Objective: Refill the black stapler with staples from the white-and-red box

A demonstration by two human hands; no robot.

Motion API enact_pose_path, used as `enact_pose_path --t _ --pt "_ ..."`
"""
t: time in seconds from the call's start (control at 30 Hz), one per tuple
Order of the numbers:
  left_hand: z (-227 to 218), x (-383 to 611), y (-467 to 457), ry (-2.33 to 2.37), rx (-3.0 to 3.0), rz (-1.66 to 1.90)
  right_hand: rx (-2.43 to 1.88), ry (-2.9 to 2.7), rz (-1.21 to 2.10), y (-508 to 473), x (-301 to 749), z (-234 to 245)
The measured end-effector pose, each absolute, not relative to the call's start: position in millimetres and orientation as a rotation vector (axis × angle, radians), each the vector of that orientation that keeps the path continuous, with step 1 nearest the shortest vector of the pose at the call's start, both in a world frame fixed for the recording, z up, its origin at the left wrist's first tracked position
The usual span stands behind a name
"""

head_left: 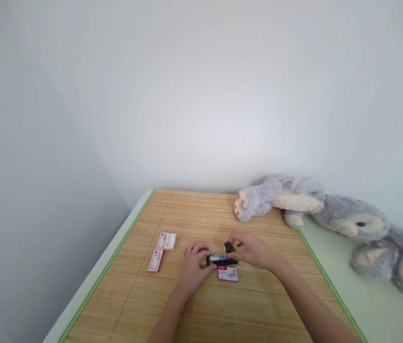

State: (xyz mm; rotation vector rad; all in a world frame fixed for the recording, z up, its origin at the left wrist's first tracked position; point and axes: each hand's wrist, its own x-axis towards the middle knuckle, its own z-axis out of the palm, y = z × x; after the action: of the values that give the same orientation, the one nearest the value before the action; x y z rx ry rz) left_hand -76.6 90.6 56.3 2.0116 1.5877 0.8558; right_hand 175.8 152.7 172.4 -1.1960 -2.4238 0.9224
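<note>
A black stapler (218,260) lies on the bamboo mat, with a silvery metal strip showing along its length. My left hand (193,265) grips its left end between thumb and fingers. At the other end my right hand (251,250) is closed, its fingers pinching the stapler's dark raised part; the fingertips partly hide what they touch. Just below the stapler, a small red and white staple box (227,274) lies flat, close to my left thumb.
To the left lie more small boxes, a white one (166,241) and a red-edged one (156,260). A grey plush rabbit (294,195) stretches across the right back edge of the green-edged bamboo mat (187,214). White walls stand behind and at the left.
</note>
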Motion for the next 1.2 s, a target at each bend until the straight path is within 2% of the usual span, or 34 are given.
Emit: enact_pose_path --t 0.1,0.27,0.5,0.6,0.77,0.97,1.2 --pt "57.0 -75.6 90.0 1.594 2.014 0.855 -1.187 -2.552 0.817 151.3 140.1 157.0" --pt "57.9 -75.2 89.9 1.581 2.019 0.849 -1.197 -2.556 0.824 149.6 120.8 135.9" --pt "69.6 -72.7 78.2 1.518 2.052 0.863 -1.448 -2.345 0.753 152.4 168.2 119.9" --pt "83.0 -50.4 67.9 1.328 2.151 0.794 -1.597 -2.208 0.723 151.2 196.1 107.4" --pt "98.2 -15.7 59.8 0.925 2.325 0.618 -1.703 -1.888 0.868 141.9 224.5 84.6" --pt "81.2 -57.3 79.2 1.328 2.085 0.708 -1.576 -1.687 1.104 109.9 235.1 66.0" --pt "65.8 -55.3 93.6 1.297 1.998 0.750 -1.542 -1.435 1.282 83.4 210.7 51.2"
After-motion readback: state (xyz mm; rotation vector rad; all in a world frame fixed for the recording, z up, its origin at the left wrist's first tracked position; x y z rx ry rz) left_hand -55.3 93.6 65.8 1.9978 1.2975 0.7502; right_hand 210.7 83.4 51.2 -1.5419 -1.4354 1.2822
